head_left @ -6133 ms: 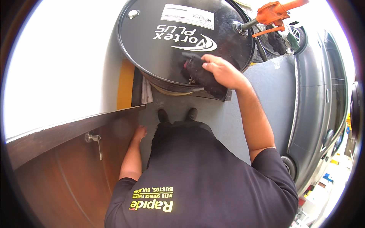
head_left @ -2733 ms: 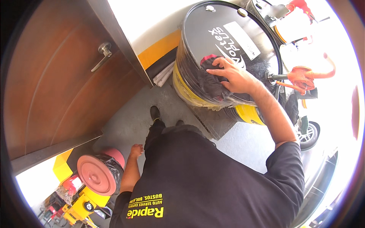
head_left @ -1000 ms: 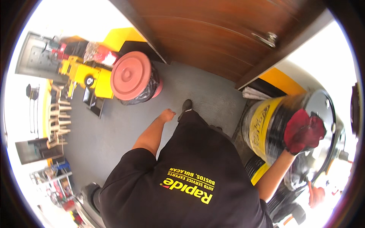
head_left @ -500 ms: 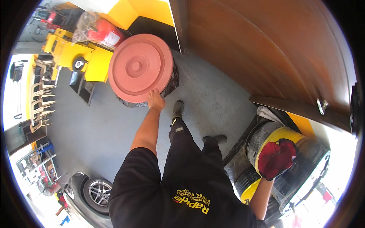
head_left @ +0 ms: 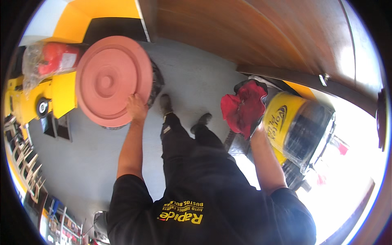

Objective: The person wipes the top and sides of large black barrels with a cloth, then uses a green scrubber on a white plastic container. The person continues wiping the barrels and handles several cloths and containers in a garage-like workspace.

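A round reddish-brown lid [head_left: 92,87] covers a bin lined with a black plastic bag [head_left: 157,81], which shows past the lid's right edge. My left hand [head_left: 137,108] grips the lid's near right rim, with fingers lying over its top. The underside of that grip is hidden. Bunched in my right hand [head_left: 257,132] is a red cloth with black parts [head_left: 244,107], held out in front of my right side. The cloth covers most of those fingers.
Yellow machinery [head_left: 63,94] and a plastic-wrapped red tank [head_left: 57,59] stand left of the bin. A brown door [head_left: 253,36] spans the far right. Yellow-and-black drums [head_left: 281,118] are stacked to my right. Pale chairs [head_left: 24,155] line the left side.
My right hand has brought the red cloth forward and inward, away from over the drums. My left hand has closed on the lid's rim. The whole view has turned.
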`<state>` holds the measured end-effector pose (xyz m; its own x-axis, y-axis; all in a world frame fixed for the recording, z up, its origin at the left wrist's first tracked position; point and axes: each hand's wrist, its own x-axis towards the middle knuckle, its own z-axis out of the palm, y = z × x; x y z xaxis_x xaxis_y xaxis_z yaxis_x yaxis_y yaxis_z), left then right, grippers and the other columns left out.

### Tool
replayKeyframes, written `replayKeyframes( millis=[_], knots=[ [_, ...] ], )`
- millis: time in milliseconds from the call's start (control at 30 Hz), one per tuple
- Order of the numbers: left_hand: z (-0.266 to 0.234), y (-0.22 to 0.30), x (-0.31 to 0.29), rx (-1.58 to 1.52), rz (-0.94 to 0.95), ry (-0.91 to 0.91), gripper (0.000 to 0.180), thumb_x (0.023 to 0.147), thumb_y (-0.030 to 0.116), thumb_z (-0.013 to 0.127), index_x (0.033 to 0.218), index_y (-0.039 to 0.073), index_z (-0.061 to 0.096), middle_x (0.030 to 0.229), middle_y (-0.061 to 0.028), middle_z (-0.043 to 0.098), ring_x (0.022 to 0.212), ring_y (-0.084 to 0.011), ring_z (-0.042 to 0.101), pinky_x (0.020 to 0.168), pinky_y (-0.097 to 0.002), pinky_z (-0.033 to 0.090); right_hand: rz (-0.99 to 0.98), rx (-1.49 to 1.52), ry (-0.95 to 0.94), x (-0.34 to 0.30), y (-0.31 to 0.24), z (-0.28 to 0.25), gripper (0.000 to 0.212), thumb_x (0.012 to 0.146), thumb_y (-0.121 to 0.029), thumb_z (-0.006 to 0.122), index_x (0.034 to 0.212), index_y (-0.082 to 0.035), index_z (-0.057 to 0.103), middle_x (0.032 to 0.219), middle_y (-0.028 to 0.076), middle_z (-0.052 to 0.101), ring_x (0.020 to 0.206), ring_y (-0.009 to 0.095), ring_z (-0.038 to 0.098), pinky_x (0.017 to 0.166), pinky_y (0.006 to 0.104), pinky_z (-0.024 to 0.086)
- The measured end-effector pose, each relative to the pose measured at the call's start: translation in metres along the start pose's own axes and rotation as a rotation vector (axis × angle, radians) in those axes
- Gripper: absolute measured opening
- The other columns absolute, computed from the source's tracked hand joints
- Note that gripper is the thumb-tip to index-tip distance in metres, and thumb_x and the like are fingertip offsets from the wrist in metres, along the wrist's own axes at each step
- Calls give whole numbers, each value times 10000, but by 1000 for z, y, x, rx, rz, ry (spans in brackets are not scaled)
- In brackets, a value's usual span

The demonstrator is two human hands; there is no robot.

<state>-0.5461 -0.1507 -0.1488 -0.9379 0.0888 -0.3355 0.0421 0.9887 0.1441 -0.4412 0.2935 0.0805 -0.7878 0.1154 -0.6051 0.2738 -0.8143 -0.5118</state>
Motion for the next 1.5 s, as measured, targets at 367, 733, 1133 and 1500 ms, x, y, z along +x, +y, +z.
replayKeyframes(
  millis=[367, 733, 1133, 1500],
  knots=[
    [-270, -59, -18, -384, 18, 29, 697, 683, 152, 934, 1295, -12, 643, 1209, -215, 657, 1160, -406, 637, 1007, -479, 525, -105, -1380, 23, 176, 241, 186, 442, 892, -277, 869, 1175, 43, 755, 909, 152, 782, 866, 238, 756, 789, 377, 601],
    [-306, -77, -6, -474, 7, -24, 741, 662, 160, 965, 1309, -19, 651, 1216, -195, 676, 1147, -355, 669, 1000, -441, 535, -289, -1355, -190, 189, 261, 220, 368, 975, -258, 791, 1124, 75, 742, 994, 215, 796, 924, 291, 784, 841, 395, 593],
    [-303, -73, -2, -454, -17, -34, 744, 648, 155, 960, 1297, -36, 651, 1187, -208, 672, 1133, -367, 668, 985, -442, 534, -769, -1856, -553, 181, 255, 237, 119, 924, -236, 750, 945, -136, 811, 924, 10, 718, 958, 236, 706, 848, 431, 543],
    [-301, -75, 7, -478, -28, -7, 706, 647, 138, 938, 1277, -26, 666, 1155, -195, 702, 1148, -360, 662, 1000, -438, 526, -751, -1674, -685, 176, 236, 220, 67, 930, -166, 739, 955, -107, 757, 961, 56, 665, 832, 305, 721, 730, 452, 608]
  ],
)
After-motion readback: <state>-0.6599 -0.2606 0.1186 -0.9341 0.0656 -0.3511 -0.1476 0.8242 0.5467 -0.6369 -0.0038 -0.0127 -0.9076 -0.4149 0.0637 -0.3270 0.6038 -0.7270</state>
